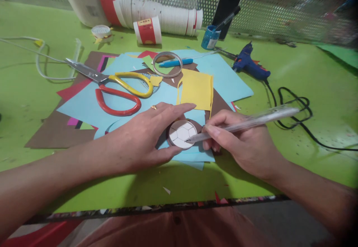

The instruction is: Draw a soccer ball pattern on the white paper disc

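Note:
A small white round disc (183, 132) with black lines like a football pattern lies on blue paper in front of me. My left hand (148, 131) curves around its left side, thumb at the near edge and fingers at the far edge, steadying it. In my right hand (233, 137) is a clear pen (251, 123), pinched between thumb and fingers. The pen's tip touches the disc's lower right part. Under both hands spread sheets of light blue paper (81, 109) and brown card (44, 131).
Scissors (103, 79) lie open at left; yellow paper (195, 88), a tape ring (155, 57) and a blue marker (181, 63) lie beyond my hands. A glue gun (251, 64) with its black cord (310, 137) is at right. Paper cups (167, 14) and a blue jar (210, 38) stand behind.

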The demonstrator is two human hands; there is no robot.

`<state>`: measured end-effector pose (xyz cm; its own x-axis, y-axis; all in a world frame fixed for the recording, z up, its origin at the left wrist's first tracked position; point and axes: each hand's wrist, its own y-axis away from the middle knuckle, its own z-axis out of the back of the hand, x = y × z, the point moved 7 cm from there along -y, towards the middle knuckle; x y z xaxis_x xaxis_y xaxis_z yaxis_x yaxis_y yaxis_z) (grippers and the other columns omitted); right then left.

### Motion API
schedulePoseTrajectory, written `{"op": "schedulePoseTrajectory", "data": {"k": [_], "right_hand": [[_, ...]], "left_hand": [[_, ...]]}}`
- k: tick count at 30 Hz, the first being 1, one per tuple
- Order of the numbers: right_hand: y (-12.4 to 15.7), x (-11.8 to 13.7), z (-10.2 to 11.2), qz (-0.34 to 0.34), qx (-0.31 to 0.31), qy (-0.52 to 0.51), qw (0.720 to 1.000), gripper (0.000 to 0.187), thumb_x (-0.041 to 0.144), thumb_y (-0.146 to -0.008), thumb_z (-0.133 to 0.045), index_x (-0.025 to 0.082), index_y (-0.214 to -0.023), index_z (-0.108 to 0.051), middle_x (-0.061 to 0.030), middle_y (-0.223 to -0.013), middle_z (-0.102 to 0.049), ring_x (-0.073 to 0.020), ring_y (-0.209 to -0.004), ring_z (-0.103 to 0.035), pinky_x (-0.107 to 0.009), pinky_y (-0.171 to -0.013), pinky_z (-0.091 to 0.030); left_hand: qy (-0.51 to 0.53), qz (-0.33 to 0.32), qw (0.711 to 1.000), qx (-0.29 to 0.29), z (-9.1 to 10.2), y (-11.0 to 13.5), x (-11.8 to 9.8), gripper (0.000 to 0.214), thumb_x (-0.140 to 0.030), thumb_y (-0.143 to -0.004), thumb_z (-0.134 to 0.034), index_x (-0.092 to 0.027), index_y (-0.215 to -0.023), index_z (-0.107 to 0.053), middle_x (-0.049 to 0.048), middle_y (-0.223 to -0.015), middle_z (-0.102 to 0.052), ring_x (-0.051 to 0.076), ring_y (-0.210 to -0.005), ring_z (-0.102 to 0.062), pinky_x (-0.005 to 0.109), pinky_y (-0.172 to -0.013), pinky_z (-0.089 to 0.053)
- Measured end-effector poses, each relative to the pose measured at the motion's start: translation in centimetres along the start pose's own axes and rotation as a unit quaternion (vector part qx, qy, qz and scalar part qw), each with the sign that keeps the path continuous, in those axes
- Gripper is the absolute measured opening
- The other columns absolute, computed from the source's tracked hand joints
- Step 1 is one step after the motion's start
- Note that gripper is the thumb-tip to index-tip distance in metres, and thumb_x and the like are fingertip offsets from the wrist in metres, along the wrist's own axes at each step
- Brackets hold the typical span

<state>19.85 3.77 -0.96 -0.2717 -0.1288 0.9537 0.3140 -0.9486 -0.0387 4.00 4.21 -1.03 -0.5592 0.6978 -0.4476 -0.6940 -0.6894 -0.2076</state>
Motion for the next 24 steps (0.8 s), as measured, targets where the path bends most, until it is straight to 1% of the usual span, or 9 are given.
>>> {"op": "schedulePoseTrajectory", "data": {"k": [5, 9, 13, 17, 24], "right_hand": [[0.02, 0.15, -0.06, 0.01, 0.0, 0.011, 1.0, 0.016, 0.014, -0.089, -0.058, 0.018, -0.073, -0.06, 0.0041, -0.061, -0.065, -0.0043, -0.051, -0.054, -0.014, -0.049, -0.045], [0.02, 0.18, -0.07, 0.011, 0.001, 0.016, 1.0, 0.017, 0.014, -0.088, -0.058, 0.017, -0.071, -0.06, 0.004, -0.059, -0.065, -0.0042, -0.05, -0.053, -0.014, -0.048, -0.044], [-0.15, 0.06, -0.09, 0.005, 0.001, 0.017, 1.0, 0.016, 0.015, -0.087, -0.058, 0.017, -0.071, -0.06, 0.0038, -0.058, -0.065, -0.0047, -0.05, -0.054, -0.014, -0.048, -0.046], [-0.13, 0.06, -0.06, -0.002, 0.002, 0.011, 1.0, 0.016, 0.014, -0.087, -0.059, 0.018, -0.071, -0.06, 0.0038, -0.058, -0.065, -0.0055, -0.05, -0.055, -0.014, -0.048, -0.047], [0.07, 0.11, 0.09, -0.007, 0.001, -0.002, 1.0, 0.017, 0.015, -0.088, -0.059, 0.018, -0.072, -0.06, 0.0034, -0.058, -0.065, -0.0061, -0.05, -0.056, -0.016, -0.049, -0.048]], "left_hand": [[0.0, 0.002, 1.0, 0.001, 0.0, 0.07, 0.01, 0.067, -0.034, -0.088, -0.062, -0.022, -0.148, -0.034, 0.0095, -0.124, -0.062, 0.024, -0.113, -0.061, 0.034, -0.088, -0.052], [0.001, 0.003, 1.0, 0.005, -0.03, 0.06, 0.04, 0.068, -0.034, -0.088, -0.062, -0.024, -0.148, -0.033, 0.0086, -0.124, -0.062, 0.024, -0.114, -0.06, 0.034, -0.089, -0.051], [0.004, 0.008, 1.0, 0.012, -0.18, -0.08, 0.21, 0.07, -0.034, -0.087, -0.062, -0.025, -0.149, -0.031, 0.0084, -0.124, -0.062, 0.024, -0.115, -0.059, 0.034, -0.091, -0.051], [0.004, 0.01, 1.0, 0.011, -0.2, -0.09, 0.25, 0.069, -0.033, -0.087, -0.062, -0.025, -0.149, -0.032, 0.0088, -0.124, -0.062, 0.025, -0.113, -0.061, 0.035, -0.088, -0.052], [0.008, 0.005, 1.0, 0.01, -0.16, 0.14, 0.15, 0.07, -0.032, -0.087, -0.062, -0.025, -0.149, -0.031, 0.0101, -0.129, -0.06, 0.026, -0.116, -0.059, 0.036, -0.089, -0.051]]}}
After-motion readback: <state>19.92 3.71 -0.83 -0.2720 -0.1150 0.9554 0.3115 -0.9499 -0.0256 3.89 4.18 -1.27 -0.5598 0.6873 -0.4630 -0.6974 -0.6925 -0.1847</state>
